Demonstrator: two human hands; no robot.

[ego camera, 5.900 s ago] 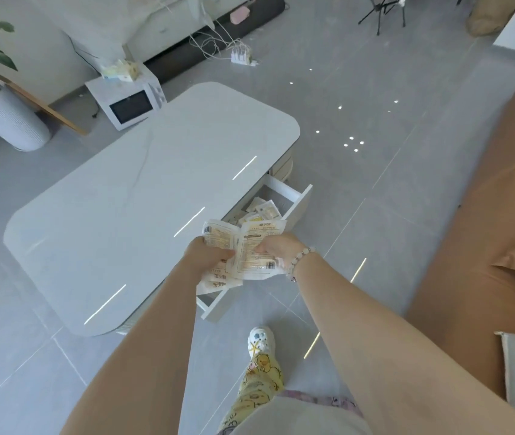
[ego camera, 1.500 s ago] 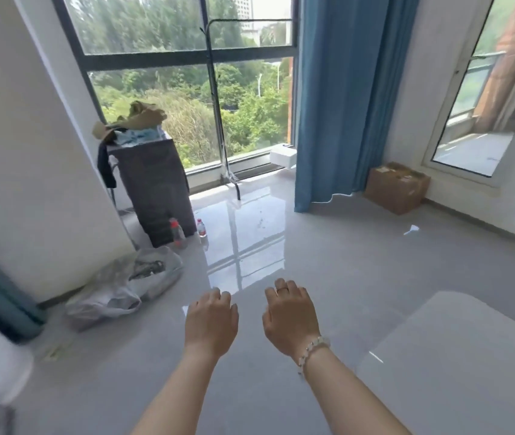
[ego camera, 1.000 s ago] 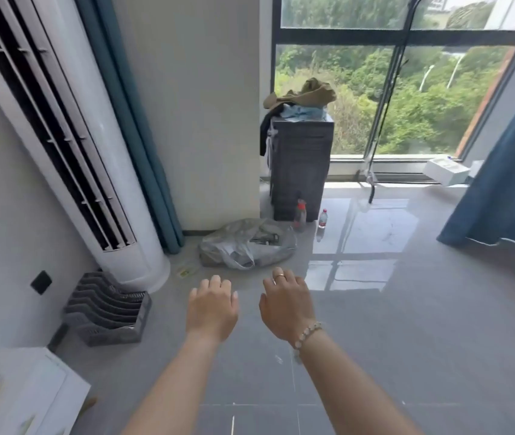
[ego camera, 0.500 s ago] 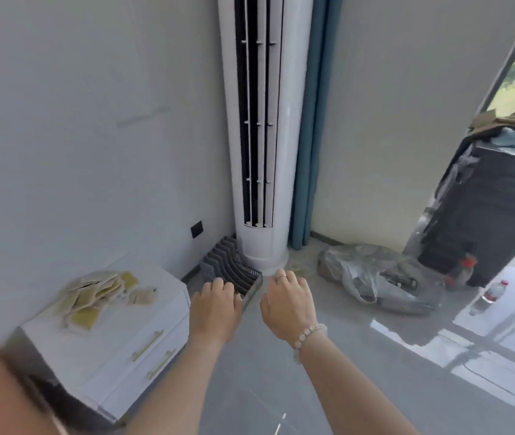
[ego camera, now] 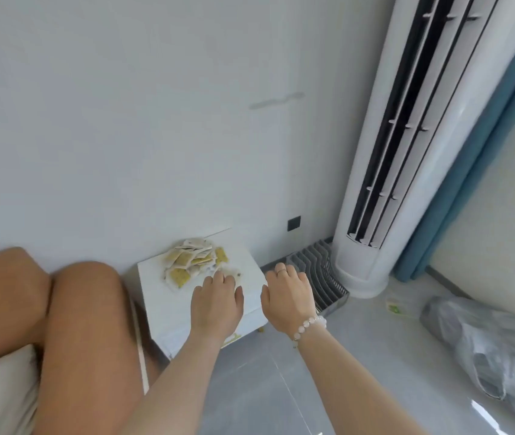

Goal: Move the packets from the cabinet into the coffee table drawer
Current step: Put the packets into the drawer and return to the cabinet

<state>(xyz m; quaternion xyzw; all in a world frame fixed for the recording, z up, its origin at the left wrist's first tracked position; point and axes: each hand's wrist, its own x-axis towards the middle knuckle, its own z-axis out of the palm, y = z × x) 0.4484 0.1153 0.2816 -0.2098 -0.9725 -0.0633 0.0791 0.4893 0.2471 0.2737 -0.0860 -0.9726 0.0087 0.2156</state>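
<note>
A heap of several yellow and white packets point(ego camera: 190, 262) lies on top of a small white cabinet point(ego camera: 168, 312) against the wall. My left hand point(ego camera: 217, 304) hovers over the cabinet top just right of the heap, palm down, fingers loosely curled, holding nothing. My right hand point(ego camera: 289, 298), with a ring and a bead bracelet, is out past the cabinet's right edge, also empty with fingers relaxed. The coffee table and its drawer are out of view.
A tan sofa arm point(ego camera: 61, 324) stands close on the left of the cabinet. A grey slotted rack point(ego camera: 322, 274) and a tall white air conditioner point(ego camera: 406, 152) stand to the right. A grey plastic bag point(ego camera: 485, 346) lies on the tiled floor.
I have turned left from the window toward the cabinet. The packets on the cabinet are now straight ahead and closer, and both empty hands have come up near them.
</note>
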